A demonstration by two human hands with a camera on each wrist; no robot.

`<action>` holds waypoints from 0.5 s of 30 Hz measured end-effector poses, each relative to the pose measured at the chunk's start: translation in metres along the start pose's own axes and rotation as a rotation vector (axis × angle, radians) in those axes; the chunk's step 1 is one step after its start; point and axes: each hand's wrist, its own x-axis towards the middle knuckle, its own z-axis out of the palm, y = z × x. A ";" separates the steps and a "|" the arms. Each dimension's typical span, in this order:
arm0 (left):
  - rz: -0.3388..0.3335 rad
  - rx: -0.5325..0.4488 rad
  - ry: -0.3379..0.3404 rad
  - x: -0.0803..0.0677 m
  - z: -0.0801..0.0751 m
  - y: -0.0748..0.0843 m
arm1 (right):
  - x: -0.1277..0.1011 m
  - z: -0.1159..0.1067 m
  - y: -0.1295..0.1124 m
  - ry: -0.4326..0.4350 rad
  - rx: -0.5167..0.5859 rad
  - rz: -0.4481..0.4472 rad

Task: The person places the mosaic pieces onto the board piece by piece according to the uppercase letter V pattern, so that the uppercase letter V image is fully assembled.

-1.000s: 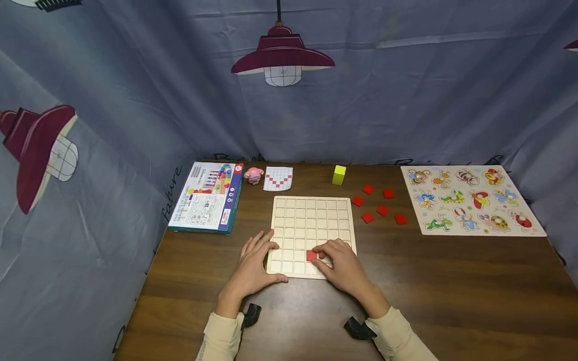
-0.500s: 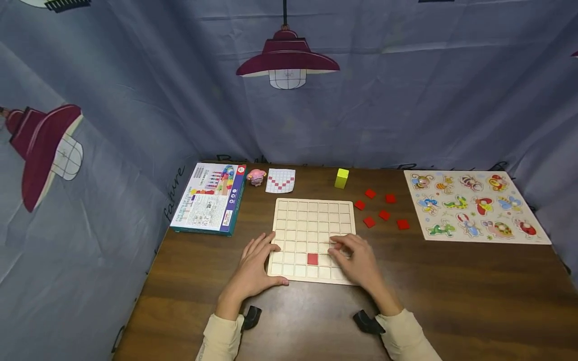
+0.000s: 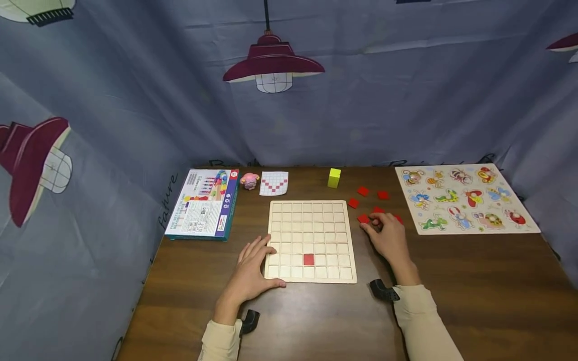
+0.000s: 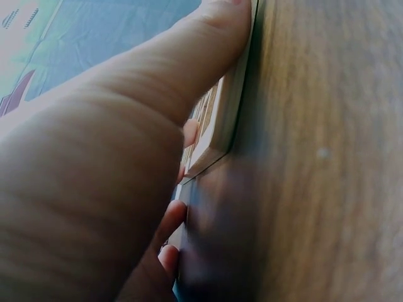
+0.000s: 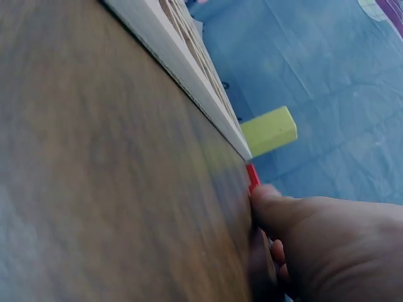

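A square wooden grid board (image 3: 331, 245) lies on the table, one red tile (image 3: 308, 259) set in a cell near its front edge. My left hand (image 3: 250, 271) rests against the board's front left corner, fingertips over the left edge and thumb along the near edge. To the right of the board, my right hand (image 3: 390, 238) reaches down over loose red tiles. Its thumb and bent fingers come around the nearest loose tile (image 3: 363, 219), which lies flat. The right wrist view shows the thumb tip close against a red tile (image 5: 253, 176).
Several other red tiles (image 3: 353, 202) lie behind and beside the right hand. A yellow block (image 3: 333, 178), a pattern card (image 3: 274, 183), a pink figure (image 3: 250, 181) and a box (image 3: 203, 205) stand along the back. An insect puzzle board (image 3: 465, 198) lies far right.
My right hand has let go of the red tile in the board's cell and moved right and away from me to the loose tiles. The left hand stays at the board's corner.
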 end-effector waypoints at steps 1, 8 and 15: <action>-0.002 -0.001 -0.004 0.000 -0.002 -0.001 | 0.002 0.002 -0.001 -0.005 -0.009 -0.016; -0.028 0.008 -0.011 -0.001 -0.004 -0.003 | -0.001 0.002 -0.001 -0.048 -0.029 -0.080; -0.021 0.002 -0.010 0.000 -0.003 -0.001 | -0.003 0.002 0.001 -0.031 -0.062 -0.135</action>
